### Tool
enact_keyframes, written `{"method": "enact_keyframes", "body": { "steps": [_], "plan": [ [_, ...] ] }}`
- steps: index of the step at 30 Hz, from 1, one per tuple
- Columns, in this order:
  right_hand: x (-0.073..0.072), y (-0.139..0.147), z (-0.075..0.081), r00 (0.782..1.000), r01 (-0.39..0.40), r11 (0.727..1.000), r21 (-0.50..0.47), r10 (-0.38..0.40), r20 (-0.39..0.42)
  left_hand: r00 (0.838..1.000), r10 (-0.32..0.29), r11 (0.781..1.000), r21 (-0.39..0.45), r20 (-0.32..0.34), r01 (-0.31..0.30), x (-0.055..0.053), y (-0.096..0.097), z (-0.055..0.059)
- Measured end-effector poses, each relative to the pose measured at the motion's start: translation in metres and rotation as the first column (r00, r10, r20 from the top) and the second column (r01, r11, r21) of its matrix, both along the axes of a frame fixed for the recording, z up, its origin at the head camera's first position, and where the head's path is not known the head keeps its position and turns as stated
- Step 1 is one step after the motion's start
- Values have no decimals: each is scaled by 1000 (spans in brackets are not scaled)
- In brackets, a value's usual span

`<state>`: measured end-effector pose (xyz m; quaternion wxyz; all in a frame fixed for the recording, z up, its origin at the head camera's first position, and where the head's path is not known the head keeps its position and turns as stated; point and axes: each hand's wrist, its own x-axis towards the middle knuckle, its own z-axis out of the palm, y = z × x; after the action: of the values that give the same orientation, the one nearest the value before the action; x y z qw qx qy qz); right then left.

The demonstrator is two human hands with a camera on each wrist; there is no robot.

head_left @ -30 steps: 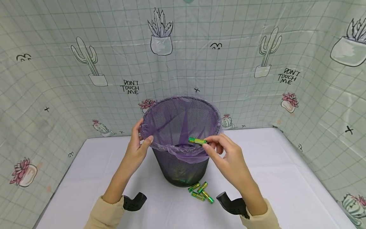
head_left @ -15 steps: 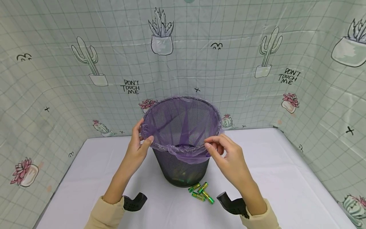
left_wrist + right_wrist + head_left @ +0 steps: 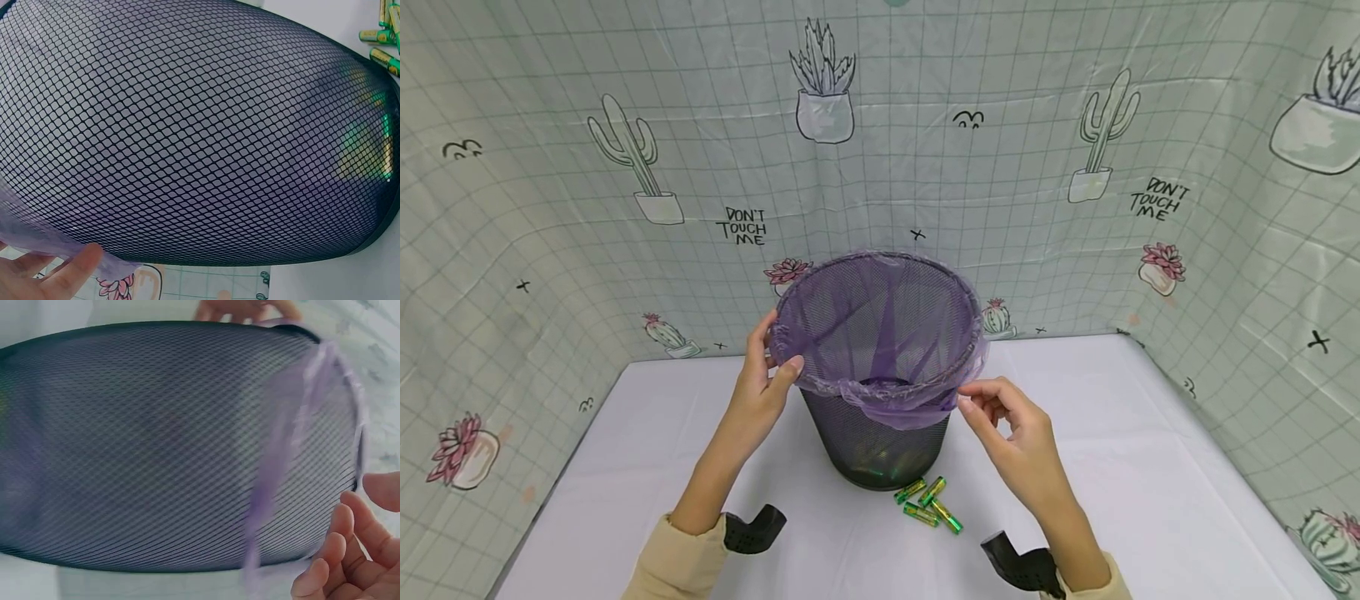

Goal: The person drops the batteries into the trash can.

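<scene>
So, the left hand [image 3: 763, 379] grips the bin [image 3: 850, 425]. Beside it, the right hand [image 3: 1018, 437] curls loosely. Four batteries [image 3: 932, 492] lie in front.

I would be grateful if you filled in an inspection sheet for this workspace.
Surface: white tabletop, bin standing upright on it.
Job's things: black mesh bin with a purple liner folded over its rim; four green batteries lie by its base; green-and-yellow shapes show through the mesh.
Clutter: nothing seen.
Grippers: left hand grips the lined rim; right hand holds nothing, fingertips close to the liner, contact unclear.
Cables: nothing seen.
Surroundings: pale grid sheet printed with cacti, behind and on both sides.
</scene>
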<state>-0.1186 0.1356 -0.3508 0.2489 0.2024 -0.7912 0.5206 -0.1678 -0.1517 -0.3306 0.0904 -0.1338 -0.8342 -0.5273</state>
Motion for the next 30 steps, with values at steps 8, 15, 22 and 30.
{"method": "enact_keyframes", "body": {
  "steps": [8,15,22,30],
  "plan": [
    [5,8,-34,967,52,996,74,-69,246,1000,2,1000,3,8,-2,0,0,0],
    [5,13,-64,907,52,990,128,-100,408,1000,-1,1000,9,12,1,0,0,1],
    [7,16,-85,839,43,989,139,-111,532,1000,-3,1000,12,19,3,1,0,1],
    [11,16,-104,761,4,990,143,-96,642,1000,-5,1000,15,23,5,1,0,2]
  ]
}}
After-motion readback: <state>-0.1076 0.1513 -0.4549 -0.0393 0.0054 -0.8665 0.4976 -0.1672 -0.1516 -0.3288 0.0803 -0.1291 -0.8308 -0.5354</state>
